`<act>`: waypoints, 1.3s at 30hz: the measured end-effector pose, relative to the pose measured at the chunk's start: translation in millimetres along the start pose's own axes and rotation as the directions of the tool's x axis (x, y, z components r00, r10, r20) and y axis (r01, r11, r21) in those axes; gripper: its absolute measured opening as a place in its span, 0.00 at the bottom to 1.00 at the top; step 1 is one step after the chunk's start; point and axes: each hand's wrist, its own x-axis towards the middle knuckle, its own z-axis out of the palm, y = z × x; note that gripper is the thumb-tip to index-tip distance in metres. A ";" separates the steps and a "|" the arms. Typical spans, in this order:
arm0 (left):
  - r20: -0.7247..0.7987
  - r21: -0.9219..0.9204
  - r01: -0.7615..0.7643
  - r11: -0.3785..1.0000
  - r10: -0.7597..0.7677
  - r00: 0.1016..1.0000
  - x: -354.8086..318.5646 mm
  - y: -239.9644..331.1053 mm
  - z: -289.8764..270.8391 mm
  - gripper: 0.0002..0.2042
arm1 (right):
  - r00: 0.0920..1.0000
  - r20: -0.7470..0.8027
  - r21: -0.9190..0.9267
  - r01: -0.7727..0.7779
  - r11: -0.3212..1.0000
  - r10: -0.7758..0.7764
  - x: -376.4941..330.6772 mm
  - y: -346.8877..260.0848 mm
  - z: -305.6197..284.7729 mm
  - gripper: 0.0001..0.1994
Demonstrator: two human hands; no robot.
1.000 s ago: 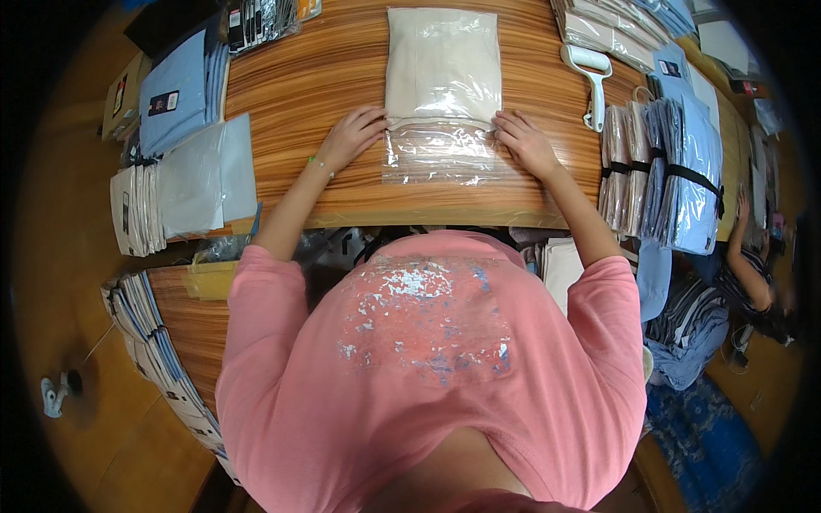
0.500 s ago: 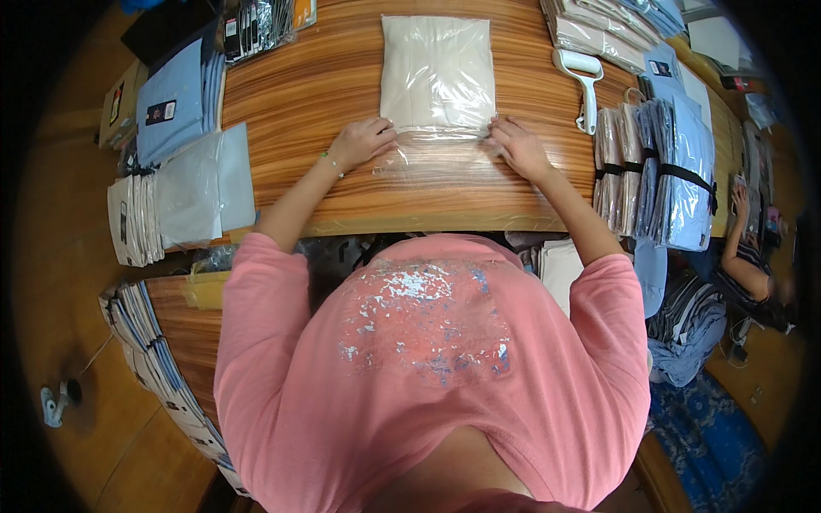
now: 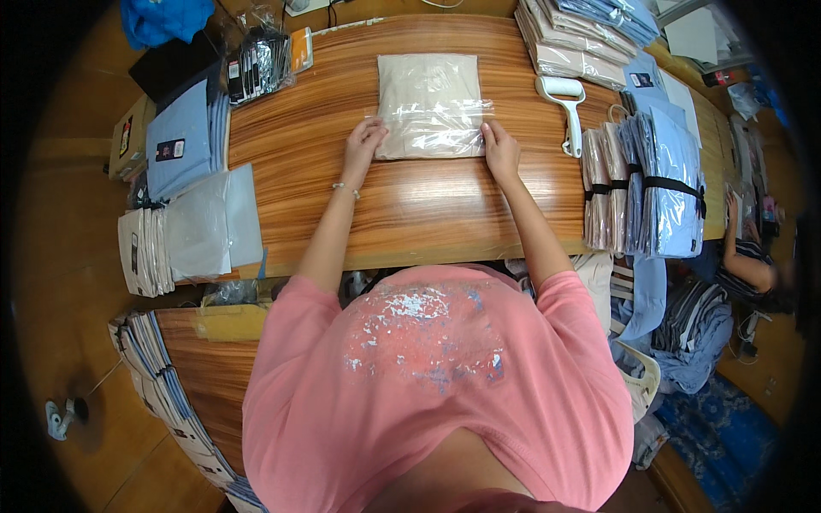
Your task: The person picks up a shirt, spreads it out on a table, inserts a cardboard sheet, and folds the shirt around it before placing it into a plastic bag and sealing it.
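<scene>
A folded beige garment in a clear plastic bag (image 3: 429, 83) lies flat on the wooden table in front of me. The bag's clear flap (image 3: 436, 111) is folded up over the lower part of the garment and sticks out a little on both sides. My left hand (image 3: 365, 139) is closed on the bag's left edge, near the lower corner. At the opposite edge, my right hand (image 3: 502, 147) grips the bag with the thumb on top. Parts of the fingers are hidden under the plastic.
A white lint roller (image 3: 566, 111) lies to the right, beside banded bagged garments (image 3: 671, 188). More bagged garments (image 3: 569, 47) are stacked at the far right. Blue folded garments (image 3: 181, 124) and translucent sheets (image 3: 198, 214) sit at left. Another person's arm (image 3: 746, 265) shows at far right.
The flap, spread toward me before, is now folded up over the bag. My hands have come from the flap's sides onto the bag's edges. The whole view has shifted.
</scene>
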 end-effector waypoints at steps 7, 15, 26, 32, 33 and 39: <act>-0.094 0.155 -0.126 0.980 0.141 0.985 36.4 15.0 7.5 0.12 | 0.999 0.035 0.010 -0.021 1.000 0.020 -0.6 -6.5 -3.2 0.15; -0.146 0.609 -0.173 0.774 0.323 0.935 43.4 16.2 33.5 0.13 | 0.996 0.045 0.185 -0.080 0.980 0.073 3.6 -2.7 1.1 0.15; -0.125 0.631 -0.233 0.740 0.394 0.911 47.7 10.6 34.3 0.11 | 0.987 -0.035 0.633 -0.098 0.768 0.155 40.3 0.9 30.9 0.13; -0.199 0.600 -0.232 0.766 0.424 0.884 57.4 -10.4 27.8 0.07 | 0.969 -0.116 0.225 -0.188 0.956 0.217 38.3 -28.3 19.7 0.12; -0.222 0.594 -0.218 0.774 0.419 0.881 57.0 -10.8 30.0 0.07 | 0.971 -0.124 0.179 -0.183 0.967 0.206 38.2 -27.2 19.3 0.12; -0.138 0.640 -0.229 0.734 0.402 0.905 59.1 -6.6 31.7 0.07 | 0.979 -0.117 -0.023 -0.170 0.985 0.166 46.6 -30.8 19.6 0.12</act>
